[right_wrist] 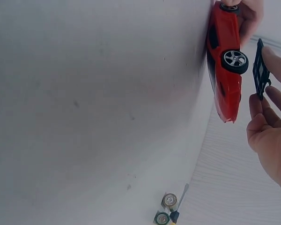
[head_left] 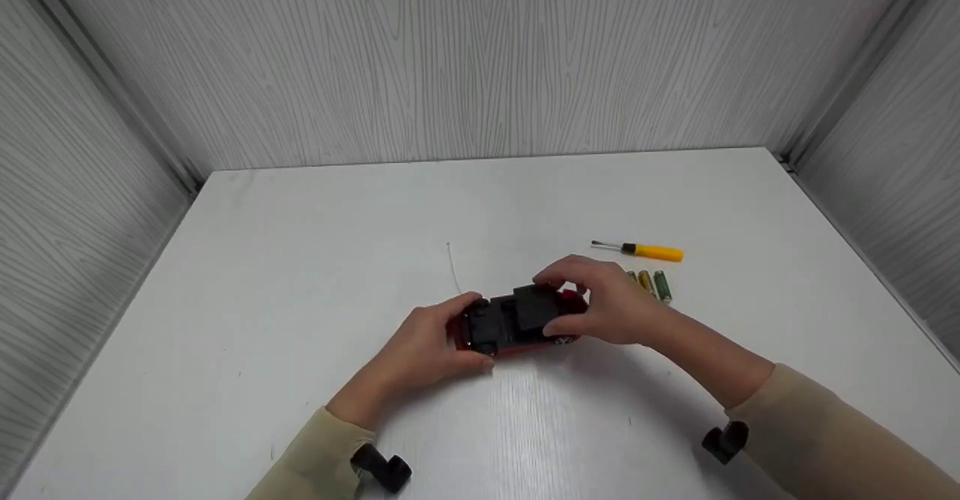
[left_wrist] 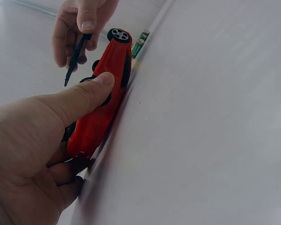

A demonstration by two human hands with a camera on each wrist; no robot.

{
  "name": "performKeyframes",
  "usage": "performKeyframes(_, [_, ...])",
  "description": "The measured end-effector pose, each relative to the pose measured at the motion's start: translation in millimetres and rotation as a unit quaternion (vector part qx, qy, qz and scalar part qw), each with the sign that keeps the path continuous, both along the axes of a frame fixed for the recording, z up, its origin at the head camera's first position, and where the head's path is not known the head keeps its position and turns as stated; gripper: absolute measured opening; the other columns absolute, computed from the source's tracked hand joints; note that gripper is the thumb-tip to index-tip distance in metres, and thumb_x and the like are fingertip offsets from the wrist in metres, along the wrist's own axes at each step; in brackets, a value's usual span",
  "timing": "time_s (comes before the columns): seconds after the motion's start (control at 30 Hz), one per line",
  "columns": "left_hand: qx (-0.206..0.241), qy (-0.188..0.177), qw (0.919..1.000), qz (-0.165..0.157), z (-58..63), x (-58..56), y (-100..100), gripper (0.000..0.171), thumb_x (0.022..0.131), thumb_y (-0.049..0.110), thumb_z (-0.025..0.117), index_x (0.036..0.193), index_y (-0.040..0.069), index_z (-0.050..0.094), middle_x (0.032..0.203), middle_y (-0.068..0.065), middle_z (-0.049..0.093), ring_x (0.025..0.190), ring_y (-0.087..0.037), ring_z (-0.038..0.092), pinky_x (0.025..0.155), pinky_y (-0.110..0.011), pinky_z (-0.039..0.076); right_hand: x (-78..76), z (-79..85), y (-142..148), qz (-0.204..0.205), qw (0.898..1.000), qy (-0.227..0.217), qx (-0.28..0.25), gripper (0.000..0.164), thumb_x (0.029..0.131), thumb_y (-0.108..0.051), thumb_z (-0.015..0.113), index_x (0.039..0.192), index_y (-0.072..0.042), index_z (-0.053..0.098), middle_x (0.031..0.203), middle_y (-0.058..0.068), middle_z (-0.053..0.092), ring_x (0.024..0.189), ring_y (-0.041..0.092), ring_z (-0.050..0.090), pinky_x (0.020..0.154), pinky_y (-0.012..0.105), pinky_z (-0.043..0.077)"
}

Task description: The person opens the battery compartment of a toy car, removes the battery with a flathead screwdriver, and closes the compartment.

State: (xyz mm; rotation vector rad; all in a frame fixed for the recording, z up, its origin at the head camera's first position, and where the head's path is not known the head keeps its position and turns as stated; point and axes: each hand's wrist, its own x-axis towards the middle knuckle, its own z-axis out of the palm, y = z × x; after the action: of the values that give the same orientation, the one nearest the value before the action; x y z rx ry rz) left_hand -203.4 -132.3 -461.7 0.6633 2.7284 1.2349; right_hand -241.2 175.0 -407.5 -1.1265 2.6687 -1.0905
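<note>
A red toy car (left_wrist: 113,65) lies upside down on the white table, its black underside up in the head view. My left hand (head_left: 429,341) grips one end of the car, thumb along its near side. Above the other end, my right hand (head_left: 611,301) pinches a flat black battery cover (right_wrist: 261,70) between thumb and fingers. In both wrist views the cover is tilted and apart from the car's underside. The cover hides part of the underside in the head view, so I cannot tell what lies beneath it.
Several small batteries (head_left: 661,286) lie beside my right hand, partly hidden by it. Behind them is a screwdriver (head_left: 658,252) with a yellow handle. A thin white wire-like strand (head_left: 452,266) extends from behind the car. Grey wood-grain panels (head_left: 480,64) border the table.
</note>
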Motion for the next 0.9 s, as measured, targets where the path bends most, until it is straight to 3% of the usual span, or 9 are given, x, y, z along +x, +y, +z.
performKeyframes(0.33, [-0.001, -0.008, 1.0000, 0.002, 1.9, 1.0, 1, 0.088, 0.080, 0.039, 0.095, 0.155, 0.017, 0.055, 0.140, 0.001, 0.065, 0.126, -0.016, 0.059, 0.112, -0.042, 0.044, 0.9, -4.8, -9, 0.008, 1.000, -0.020, -0.004, 0.053, 0.085, -0.024, 0.093, 0.133, -0.017, 0.071, 0.131, -0.006, 0.068, 0.118, 0.019, 0.063, 0.100, 0.048, 0.055])
performKeyframes(0.9, [-0.009, -0.005, 0.9999, 0.001, 2.8, 1.6, 1, 0.089, 0.080, 0.040, 0.094, 0.156, 0.015, 0.054, 0.142, -0.002, 0.065, 0.127, -0.017, 0.059, 0.112, -0.043, 0.044, -0.5, -12.0, -15, 0.016, 1.000, -0.014, 0.018, 0.056, 0.084, -0.025, 0.094, 0.134, -0.018, 0.071, 0.131, -0.005, 0.068, 0.121, 0.021, 0.061, 0.104, 0.049, 0.050])
